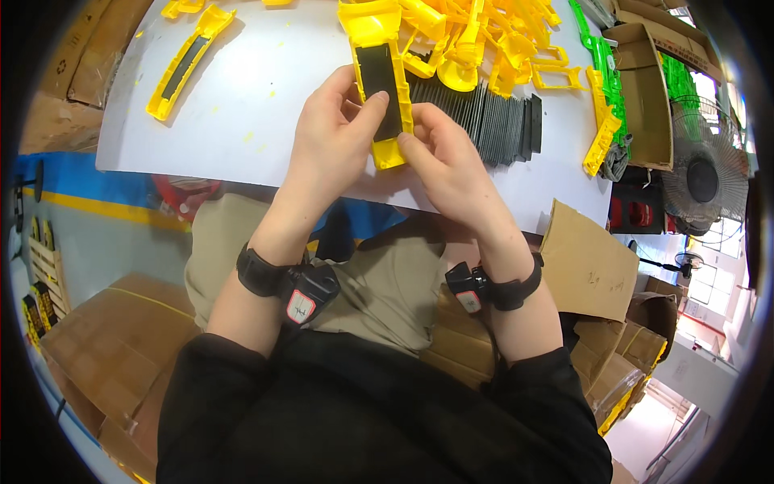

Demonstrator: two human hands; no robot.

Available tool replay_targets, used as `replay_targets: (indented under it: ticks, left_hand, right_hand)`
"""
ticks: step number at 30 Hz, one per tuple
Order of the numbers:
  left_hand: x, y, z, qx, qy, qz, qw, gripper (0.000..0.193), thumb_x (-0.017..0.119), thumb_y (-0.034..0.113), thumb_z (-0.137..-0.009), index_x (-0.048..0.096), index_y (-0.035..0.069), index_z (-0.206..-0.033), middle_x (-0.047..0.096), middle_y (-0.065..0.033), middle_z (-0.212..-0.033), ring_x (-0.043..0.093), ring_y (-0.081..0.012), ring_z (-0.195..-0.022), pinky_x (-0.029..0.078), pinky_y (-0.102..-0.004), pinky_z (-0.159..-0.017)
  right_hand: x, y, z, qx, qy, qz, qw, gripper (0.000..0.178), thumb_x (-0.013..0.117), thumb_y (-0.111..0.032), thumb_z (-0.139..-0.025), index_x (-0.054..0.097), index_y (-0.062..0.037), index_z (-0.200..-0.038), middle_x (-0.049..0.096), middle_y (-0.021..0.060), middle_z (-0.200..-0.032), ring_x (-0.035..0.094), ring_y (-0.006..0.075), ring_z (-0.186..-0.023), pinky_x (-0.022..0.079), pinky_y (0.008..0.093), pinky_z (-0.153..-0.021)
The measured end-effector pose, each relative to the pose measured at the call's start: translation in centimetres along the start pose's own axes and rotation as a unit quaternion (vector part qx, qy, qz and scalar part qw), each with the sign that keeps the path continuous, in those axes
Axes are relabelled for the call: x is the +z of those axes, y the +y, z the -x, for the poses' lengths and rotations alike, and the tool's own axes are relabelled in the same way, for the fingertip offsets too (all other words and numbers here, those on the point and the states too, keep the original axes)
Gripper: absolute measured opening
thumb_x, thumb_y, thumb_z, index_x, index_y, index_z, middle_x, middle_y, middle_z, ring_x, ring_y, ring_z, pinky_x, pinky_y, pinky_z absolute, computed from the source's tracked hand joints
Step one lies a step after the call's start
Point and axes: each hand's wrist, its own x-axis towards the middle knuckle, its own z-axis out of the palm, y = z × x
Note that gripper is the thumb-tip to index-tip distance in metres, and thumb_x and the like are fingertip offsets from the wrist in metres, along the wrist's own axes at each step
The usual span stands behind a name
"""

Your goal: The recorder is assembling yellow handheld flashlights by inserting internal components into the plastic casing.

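Observation:
Between my two hands is a long yellow plastic part [375,24] with a flared far end, held over the near edge of the white table. A flat black strip [378,77] lies in its channel. My left hand [334,133] grips the part from the left, its thumb pressed on the black strip. My right hand [443,157] is closed on the near right edge, thumb and fingers pinching the yellow rim. Just right of my hands, a row of thin black strips [492,125] stands stacked on the table.
Yellow plastic parts [459,52] are heaped at the far middle of the white table [266,89]. A similar part with a black strip [189,64] lies at the left. Green parts [601,60], an open cardboard box [647,97] and a fan [701,177] are at the right.

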Motion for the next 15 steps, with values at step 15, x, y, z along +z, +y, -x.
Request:
replay_targets:
  ticks: [15]
  left_hand:
    - [0.2, 1.9, 1.1, -0.064, -0.087, -0.12, 0.987, 0.047, 0.059, -0.005, -0.076, 0.044, -0.003, -0.12, 0.055, -0.0089, -0.11, 0.056, -0.0122, -0.089, 0.054, -0.0253, -0.071]
  right_hand:
    - [0.1, -1.3, 0.1, 0.02, 0.109, 0.043, 0.993, 0.02, 0.057, -0.003, -0.082, 0.057, 0.0085, -0.099, 0.069, 0.0145, -0.078, 0.067, 0.0141, -0.068, 0.054, 0.0269, -0.063]
